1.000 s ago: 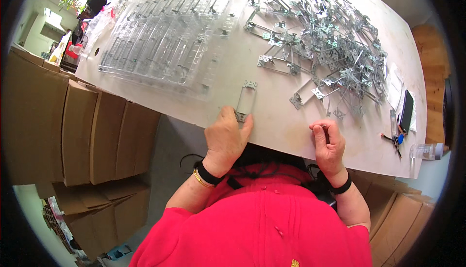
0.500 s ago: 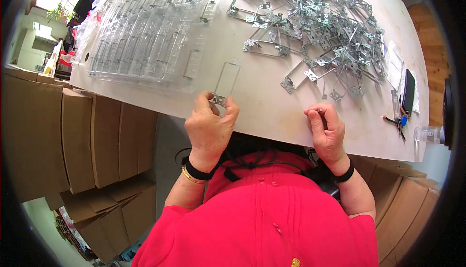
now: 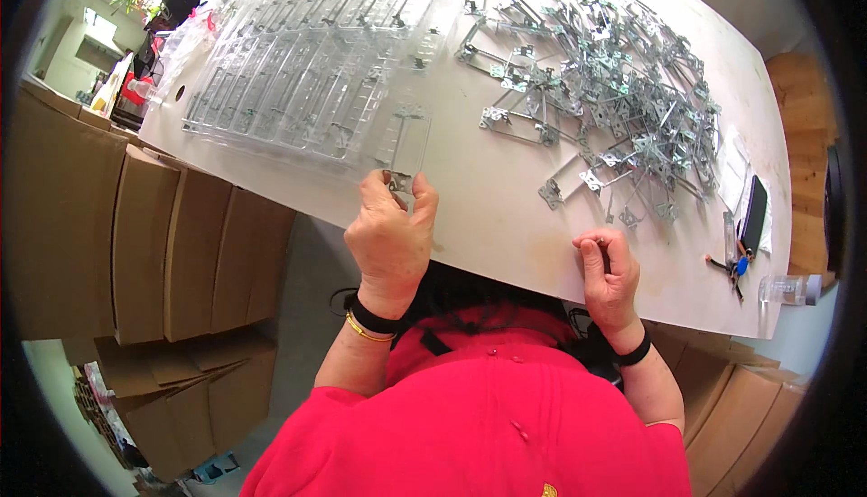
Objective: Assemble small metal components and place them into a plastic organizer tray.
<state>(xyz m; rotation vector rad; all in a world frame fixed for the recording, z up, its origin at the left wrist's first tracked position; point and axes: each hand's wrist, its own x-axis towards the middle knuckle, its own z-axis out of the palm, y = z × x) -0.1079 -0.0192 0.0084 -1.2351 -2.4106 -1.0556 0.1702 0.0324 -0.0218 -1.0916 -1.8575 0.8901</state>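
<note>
Whether the right hand holds anything (its fingers curl inward) is hidden.

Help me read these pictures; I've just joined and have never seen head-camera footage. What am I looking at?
There is no machine here, only a person's bare left hand and right hand. The camera sits on that person's head and looks down; its wide fisheye lens bends straight edges.

On the pale table, clear plastic trays with slim metal parts in them lie on the left, and a tangled heap of metal brackets on the right.

The left hand has its grip on the near end of one metal frame, whose far end points away from the person. The right hand is curled, thumb against fingers; whether it holds something small, I cannot tell.
</note>
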